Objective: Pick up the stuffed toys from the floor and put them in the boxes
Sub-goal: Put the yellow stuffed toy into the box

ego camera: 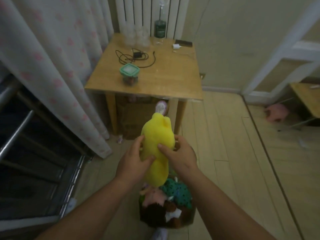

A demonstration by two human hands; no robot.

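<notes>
I have the yellow stuffed toy (155, 134) up off the floor, at the middle of my view, lifted clear above the box (190, 219) at 6 o'clock. It is a long, plump plush in plain bright yellow with a soft, fuzzy nap. It runs lengthwise away from me, with the rounded end nearest me and two small bumps on the far end at 12 o'clock. A round pale tag (161, 106) shows just past that far end.

My left grip (133, 160) holds the toy's left flank, thumb pressed into the plush on top and fingers curled round the side. My right grip (180, 153) holds the opposite flank the same way, thumb on top and fingers wrapped underneath. Both are closed on the toy, not spread wide.

The box below already carries a teal spotted toy (178, 191), a pink toy (155, 196) and a dark brown toy (154, 212), packed against each other.

At 12 o'clock stands the wooden counter (164, 80) with a green-lidded jar (129, 73), a black cable (135, 56) and a dark bottle (160, 28) on it. A cardboard box (136, 115) sits under it. At 2 o'clock another pink plush (275, 112) lies on the floor, well apart from me. A patterned curtain (52, 58) hangs at 10 o'clock.
</notes>
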